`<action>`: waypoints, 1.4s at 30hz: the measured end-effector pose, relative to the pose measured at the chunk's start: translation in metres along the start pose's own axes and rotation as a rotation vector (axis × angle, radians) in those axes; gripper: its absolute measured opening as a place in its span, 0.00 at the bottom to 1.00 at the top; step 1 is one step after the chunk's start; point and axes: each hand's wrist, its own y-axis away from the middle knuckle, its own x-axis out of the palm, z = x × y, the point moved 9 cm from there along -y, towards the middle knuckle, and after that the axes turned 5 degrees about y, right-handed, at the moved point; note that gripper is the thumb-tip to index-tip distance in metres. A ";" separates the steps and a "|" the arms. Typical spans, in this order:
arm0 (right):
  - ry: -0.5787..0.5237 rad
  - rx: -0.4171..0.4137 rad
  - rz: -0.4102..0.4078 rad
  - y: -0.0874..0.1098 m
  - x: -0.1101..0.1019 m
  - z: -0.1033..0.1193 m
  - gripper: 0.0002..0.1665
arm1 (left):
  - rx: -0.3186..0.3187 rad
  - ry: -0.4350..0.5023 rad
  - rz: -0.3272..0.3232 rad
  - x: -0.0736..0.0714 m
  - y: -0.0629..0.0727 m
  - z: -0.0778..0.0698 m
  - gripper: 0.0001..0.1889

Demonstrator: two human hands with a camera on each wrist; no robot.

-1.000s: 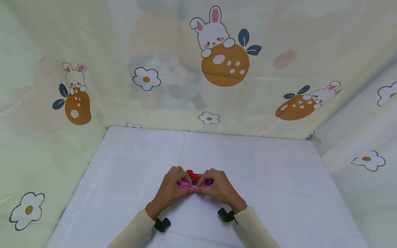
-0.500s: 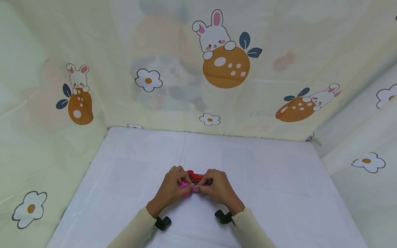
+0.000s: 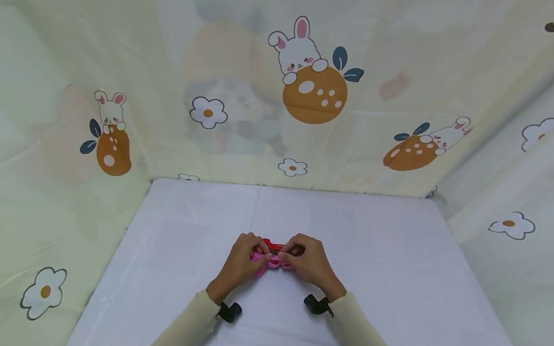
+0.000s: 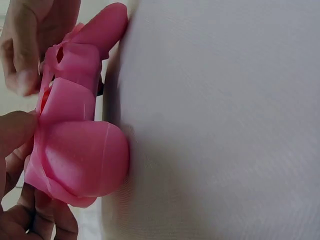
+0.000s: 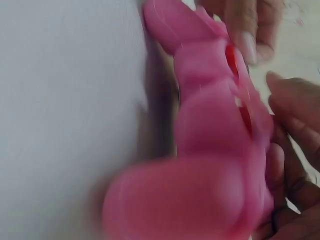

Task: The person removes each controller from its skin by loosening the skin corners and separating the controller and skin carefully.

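A red game controller [image 3: 274, 246] sits inside a pink silicone cover [image 4: 82, 150] above the white table, with the cover's rounded grips toward me. Red shows through slits along the cover's stretched edge. My left hand [image 3: 245, 254] pinches the cover's edge near the left grip, thumb on the near side in the left wrist view. My right hand [image 3: 309, 259] is curled about the right end. In the right wrist view its thumb [image 5: 295, 97] stands slightly off the edge, while its other fingers reach behind the cover. The controller's face is mostly hidden by the hands.
The white table [image 3: 389, 269] surrounds the hands. A curtain [image 3: 242, 57] printed with rabbits and flowers rises behind it and on both sides. Black wrist cameras [image 3: 317, 304] are strapped at both sleeves.
The two hands were together at the cover's middle edge. My right hand has shifted a little to the right, and more pink shows between the hands. My left hand stays nearly still.
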 end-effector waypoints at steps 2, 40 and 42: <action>-0.013 0.016 -0.031 0.007 -0.011 -0.010 0.10 | 0.015 -0.011 -0.012 0.001 0.001 -0.001 0.08; -0.106 -0.134 0.067 0.022 -0.020 -0.060 0.34 | -0.073 0.082 -0.069 -0.002 0.026 0.023 0.47; -0.149 -0.123 0.073 0.022 -0.018 -0.060 0.33 | -0.098 0.125 -0.048 -0.003 0.025 0.028 0.48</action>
